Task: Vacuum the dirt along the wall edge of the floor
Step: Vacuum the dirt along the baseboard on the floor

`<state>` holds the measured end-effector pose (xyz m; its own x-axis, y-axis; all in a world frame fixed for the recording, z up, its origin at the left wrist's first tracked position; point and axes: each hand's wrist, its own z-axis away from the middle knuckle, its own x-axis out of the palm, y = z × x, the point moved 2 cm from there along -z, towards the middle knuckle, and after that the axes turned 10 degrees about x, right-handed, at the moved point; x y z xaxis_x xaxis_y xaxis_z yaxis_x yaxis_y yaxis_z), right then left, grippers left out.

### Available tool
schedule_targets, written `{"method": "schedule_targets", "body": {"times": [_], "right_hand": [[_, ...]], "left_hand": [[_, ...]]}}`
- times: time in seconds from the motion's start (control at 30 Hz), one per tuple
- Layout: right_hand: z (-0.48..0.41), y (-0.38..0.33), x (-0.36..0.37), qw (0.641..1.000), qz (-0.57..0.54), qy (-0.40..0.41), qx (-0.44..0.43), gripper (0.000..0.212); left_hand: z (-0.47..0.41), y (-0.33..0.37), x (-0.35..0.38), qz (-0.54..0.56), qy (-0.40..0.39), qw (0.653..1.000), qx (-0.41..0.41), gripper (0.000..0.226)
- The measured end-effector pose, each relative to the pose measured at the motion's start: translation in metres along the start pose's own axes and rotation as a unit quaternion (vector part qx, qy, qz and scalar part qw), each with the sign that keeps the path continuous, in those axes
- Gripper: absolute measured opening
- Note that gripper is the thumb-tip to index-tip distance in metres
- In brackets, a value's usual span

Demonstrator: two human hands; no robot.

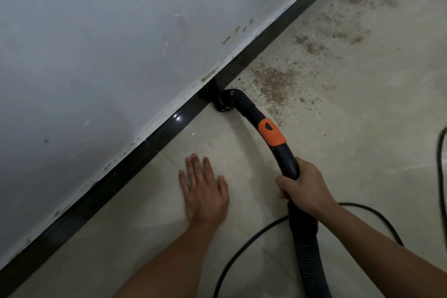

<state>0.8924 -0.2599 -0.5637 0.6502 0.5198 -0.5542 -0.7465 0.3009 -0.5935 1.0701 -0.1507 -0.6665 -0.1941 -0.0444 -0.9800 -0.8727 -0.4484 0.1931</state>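
Nozzle (223, 101) is sitting at frame centre, touching the black skirting (169, 123) where it is meeting the floor (362, 152). Right hand (304, 184), lower right, is closing its grip fully round the curved black wand (287, 159), below the orange collar (271, 132). Ribbed hose (307, 256) is trailing out through the bottom edge. Left hand (205, 191), lower centre, is lying flat on the tile with fingers straight, its grip holding nothing, apparently bracing the body.

Handling, judged: the wand is looking rigid and light, easy to steer with 1 hand. The hose is looking flexible and likely to be dragging behind. The smooth bend where the right hand is sitting is looking like the proper hold.

Brown dirt (273, 84) is lying just right of the nozzle, with more patches running toward the upper right beside the skirting. Tile left of the nozzle is looking cleaner.

Surroundings: scuffed white wall (96, 43) is filling the upper left. 1 black cable (242, 249) is looping across the lower centre and a 2nd cable (441, 152) is showing at the right edge. Neither is lying between nozzle and dirt.
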Motion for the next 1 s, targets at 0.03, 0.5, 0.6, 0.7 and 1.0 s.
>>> {"method": "schedule_targets", "body": {"times": [0.03,0.5,0.6,0.7,1.0], "right_hand": [[0.003,0.005,-0.007,1.000,0.001,0.004,0.003,0.016],[0.081,0.090,-0.004,0.994,-0.002,0.083,0.070,0.018],[0.078,0.092,0.004,0.994,-0.022,0.090,0.058,0.018],[0.092,0.114,-0.002,0.988,-0.042,0.119,0.087,0.014],[0.109,0.171,-0.055,0.931,-0.150,0.265,0.202,0.022]], "left_hand": [[0.000,0.000,0.000,0.001,0.002,1.000,0.000,0.066],[0.002,0.000,0.000,-0.001,0.009,1.000,0.005,0.066],[0.003,0.000,0.000,-0.002,0.017,1.000,0.008,0.067],[0.004,0.000,0.000,0.001,0.027,1.000,0.010,0.067],[0.005,0.000,0.002,0.002,0.023,1.000,0.001,0.068]]}}
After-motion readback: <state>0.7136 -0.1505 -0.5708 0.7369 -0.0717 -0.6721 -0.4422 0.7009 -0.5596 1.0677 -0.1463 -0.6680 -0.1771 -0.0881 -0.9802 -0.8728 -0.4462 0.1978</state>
